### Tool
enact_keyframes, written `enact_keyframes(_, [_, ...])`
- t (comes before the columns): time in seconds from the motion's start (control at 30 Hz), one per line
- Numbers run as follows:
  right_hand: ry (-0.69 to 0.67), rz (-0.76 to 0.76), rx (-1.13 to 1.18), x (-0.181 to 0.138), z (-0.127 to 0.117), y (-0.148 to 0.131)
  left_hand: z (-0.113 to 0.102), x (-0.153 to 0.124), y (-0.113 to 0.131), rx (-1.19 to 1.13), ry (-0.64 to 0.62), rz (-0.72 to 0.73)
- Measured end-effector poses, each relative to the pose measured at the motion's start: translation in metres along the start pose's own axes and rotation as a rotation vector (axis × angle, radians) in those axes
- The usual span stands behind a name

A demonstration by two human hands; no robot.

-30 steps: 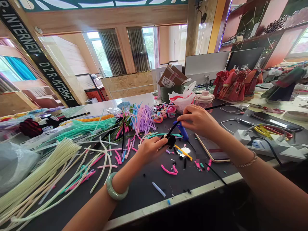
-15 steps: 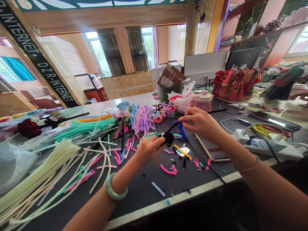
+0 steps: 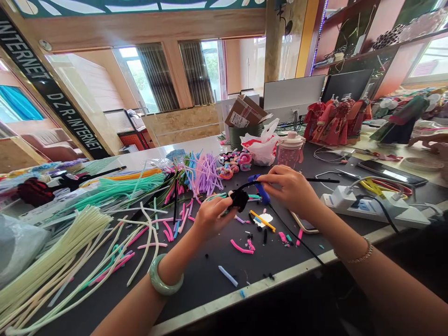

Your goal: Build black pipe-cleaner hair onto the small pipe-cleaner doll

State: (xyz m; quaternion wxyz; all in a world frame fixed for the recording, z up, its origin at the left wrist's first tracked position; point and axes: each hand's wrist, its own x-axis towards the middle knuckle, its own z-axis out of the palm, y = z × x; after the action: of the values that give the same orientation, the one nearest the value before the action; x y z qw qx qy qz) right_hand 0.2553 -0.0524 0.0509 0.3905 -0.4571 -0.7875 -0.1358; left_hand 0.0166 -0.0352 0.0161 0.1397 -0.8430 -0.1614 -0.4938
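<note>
My left hand (image 3: 214, 213) is closed around a small black fuzzy piece (image 3: 240, 200), with the thumb and fingers pressed on its near side. From that piece a black pipe cleaner (image 3: 248, 185) runs up to the right. My right hand (image 3: 285, 186) pinches this pipe cleaner between thumb and fingertips, and its loose end sticks out beyond the knuckles. Just behind the hands lies a blue glue gun (image 3: 262, 192), partly covered by my right hand. Its dark cord trails toward the table's front edge.
Pale pipe cleaners (image 3: 66, 252) spread over the left side, with lilac ones (image 3: 208, 175) standing behind. Cut pink pieces (image 3: 241, 247) litter the dark tabletop. A power strip (image 3: 374, 205) and a phone (image 3: 392, 171) lie right; a pink-lidded jar (image 3: 291, 148) stands at the back.
My right hand has moved slightly lower along the black pipe cleaner, which now lies flatter between the hands. My left hand keeps its hold. The whole view has shifted a little.
</note>
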Motion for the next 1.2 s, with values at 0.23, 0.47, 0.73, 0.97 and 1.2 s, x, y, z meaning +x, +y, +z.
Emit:
enact_keyframes(0.23, [0.107,0.075,0.001,-0.012,0.005,-0.013,0.001,0.001,0.002,0.000,0.097,-0.043])
enact_keyframes(0.47, [0.167,0.128,0.061,-0.017,0.006,-0.027,0.002,0.000,0.002,-0.048,0.172,-0.127])
enact_keyframes(0.73, [0.258,0.174,0.102,-0.019,0.011,-0.043,0.004,-0.005,0.000,-0.113,0.228,-0.252])
enact_keyframes(0.97, [0.271,0.218,0.138,-0.018,0.019,-0.052,0.007,-0.007,0.000,-0.271,0.281,-0.421])
enact_keyframes(1.2, [0.284,0.243,0.205,-0.017,0.021,-0.059,0.010,-0.007,0.000,-0.383,0.320,-0.499])
